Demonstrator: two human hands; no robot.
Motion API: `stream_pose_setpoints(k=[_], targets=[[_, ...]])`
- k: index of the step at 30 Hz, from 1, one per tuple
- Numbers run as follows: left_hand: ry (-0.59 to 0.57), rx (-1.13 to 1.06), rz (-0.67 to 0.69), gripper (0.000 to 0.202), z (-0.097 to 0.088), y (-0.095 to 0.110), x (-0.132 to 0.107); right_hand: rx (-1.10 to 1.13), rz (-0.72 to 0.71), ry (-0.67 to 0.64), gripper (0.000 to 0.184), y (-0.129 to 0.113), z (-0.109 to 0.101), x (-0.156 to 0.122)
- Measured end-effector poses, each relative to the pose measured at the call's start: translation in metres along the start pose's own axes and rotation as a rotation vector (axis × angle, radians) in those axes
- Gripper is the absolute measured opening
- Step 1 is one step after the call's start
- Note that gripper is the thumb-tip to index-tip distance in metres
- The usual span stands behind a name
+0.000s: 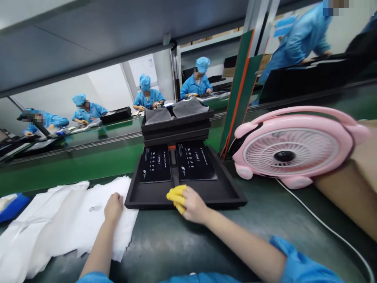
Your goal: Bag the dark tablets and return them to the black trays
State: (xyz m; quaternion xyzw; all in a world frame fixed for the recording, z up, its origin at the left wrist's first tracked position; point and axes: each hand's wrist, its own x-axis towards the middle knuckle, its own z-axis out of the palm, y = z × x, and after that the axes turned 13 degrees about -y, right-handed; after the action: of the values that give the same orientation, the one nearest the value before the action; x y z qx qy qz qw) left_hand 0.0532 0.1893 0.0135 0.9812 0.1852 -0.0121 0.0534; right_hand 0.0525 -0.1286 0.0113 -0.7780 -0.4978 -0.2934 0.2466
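Note:
My left hand [113, 209] rests at the right side of a spread of thin white bags [88, 212], its fingers curled; whatever they pinch is hidden. Yellow finger covers [178, 196] sit on several fingers of my right hand [191, 205]. That hand is closed, fingers bent together over the front rim of a black tray [226, 198]; whether it grips the rim or something small cannot be made out. Inside the tray, at the back, lie two flat black tablet-like panels, a left panel [157, 165] and a right panel [196, 161], both with white print.
Behind the tray rises a stack of black trays [176, 129], topped with translucent bags [190, 107]. A pink fan [294, 149] stands to the right, its white cable [312, 210] crossing the green bench. A blue packet [13, 206] lies far left. Several people in blue work across the line.

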Motion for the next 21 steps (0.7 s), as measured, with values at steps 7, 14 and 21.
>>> stream_pose_setpoints(k=[7, 14, 21], targets=[[0.023, -0.096, -0.058, 0.025, 0.004, 0.003, -0.002, -0.179, 0.370, -0.301, 0.037, 0.098, -0.059, 0.045], [0.006, -0.164, -0.056, 0.020, 0.014, -0.004, 0.006, -0.010, -0.111, -0.869, 0.064, 0.054, -0.039, 0.002], [-0.027, -0.223, -0.051, 0.017, 0.019, -0.008, 0.012, -0.009, -0.040, -0.801, 0.076, 0.081, -0.054, 0.037]])
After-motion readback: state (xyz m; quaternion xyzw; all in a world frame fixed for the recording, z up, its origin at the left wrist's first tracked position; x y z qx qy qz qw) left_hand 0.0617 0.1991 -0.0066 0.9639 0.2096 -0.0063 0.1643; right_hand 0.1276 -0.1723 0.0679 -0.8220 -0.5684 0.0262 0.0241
